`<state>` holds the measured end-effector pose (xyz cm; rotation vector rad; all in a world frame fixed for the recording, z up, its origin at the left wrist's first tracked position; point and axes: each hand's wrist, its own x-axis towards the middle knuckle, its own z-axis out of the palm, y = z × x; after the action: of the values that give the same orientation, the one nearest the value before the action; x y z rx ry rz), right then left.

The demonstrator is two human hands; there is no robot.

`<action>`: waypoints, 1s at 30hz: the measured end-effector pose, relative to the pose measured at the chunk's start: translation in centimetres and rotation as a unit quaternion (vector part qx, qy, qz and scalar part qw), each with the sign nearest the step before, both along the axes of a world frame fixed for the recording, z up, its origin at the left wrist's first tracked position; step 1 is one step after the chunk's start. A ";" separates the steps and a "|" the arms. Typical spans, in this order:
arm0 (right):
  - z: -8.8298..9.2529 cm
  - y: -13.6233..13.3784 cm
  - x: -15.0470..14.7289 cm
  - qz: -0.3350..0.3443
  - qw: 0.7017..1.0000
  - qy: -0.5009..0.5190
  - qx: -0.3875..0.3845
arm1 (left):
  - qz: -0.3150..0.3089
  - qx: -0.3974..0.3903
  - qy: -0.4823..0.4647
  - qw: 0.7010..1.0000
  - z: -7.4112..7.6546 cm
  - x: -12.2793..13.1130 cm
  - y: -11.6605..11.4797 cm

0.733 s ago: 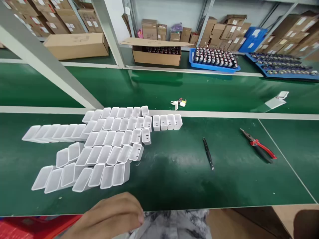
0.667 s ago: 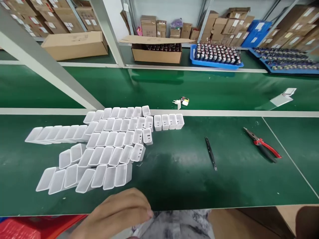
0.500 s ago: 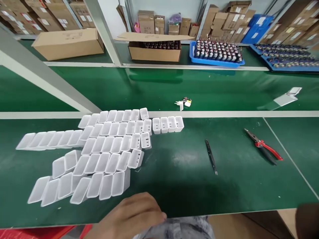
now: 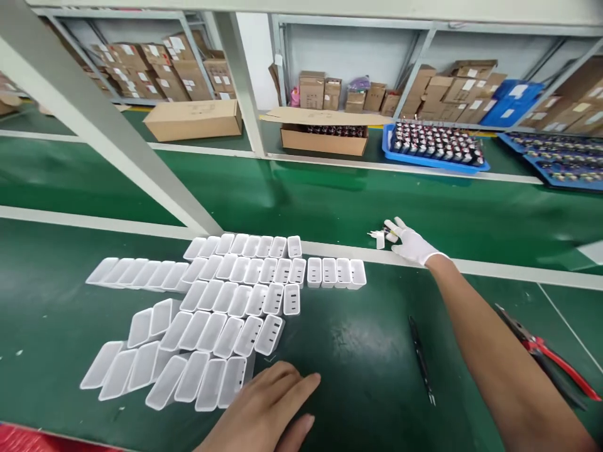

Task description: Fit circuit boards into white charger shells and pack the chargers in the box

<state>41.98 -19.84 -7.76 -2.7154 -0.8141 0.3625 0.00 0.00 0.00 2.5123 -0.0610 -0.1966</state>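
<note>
My right hand, in a white glove, reaches past the front table to the white strip. Its fingers are spread over a small part with wires, partly hidden by them; I see no closed grip. Just left of these fingertips lies a white plug-like piece. My left hand is bare, low in the middle, its fingers loosely stretched and the thumb apart, holding nothing visible. Up and left of it stand rows of white plastic cases, open side up, several with small dark slots.
Black tweezers and red-and-black long-nose pliers lie on the green table near my right forearm. A slanted post rises at left. Behind stand an open carton, a blue tray of small units and blue sheets of parts.
My gloved right hand has come into view and reached to the small parts at the back. My left hand has loosened its fingers. The view has tilted up and turned left.
</note>
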 end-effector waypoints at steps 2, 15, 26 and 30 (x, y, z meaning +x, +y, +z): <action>0.1 0.3 1.0 0.016 1.000 0.016 0.007 | 0.021 0.010 0.002 1.000 0.2 1.6 -0.8; 2.8 -4.7 -7.7 -0.093 0.835 0.239 0.486 | 0.023 0.224 -0.082 0.971 -4.2 15.7 -8.1; 2.7 -8.2 -21.2 -0.072 0.617 0.421 0.661 | -0.012 0.241 -0.092 0.966 -4.5 10.4 -10.8; 1.4 -8.0 -22.2 -0.104 0.620 0.429 0.649 | 0.032 0.176 -0.142 0.974 -4.8 7.3 -9.4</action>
<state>19.79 -27.87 -6.36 -0.9896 -0.2068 0.6021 7.33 -9.40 -4.83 2.8745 -0.0659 0.1979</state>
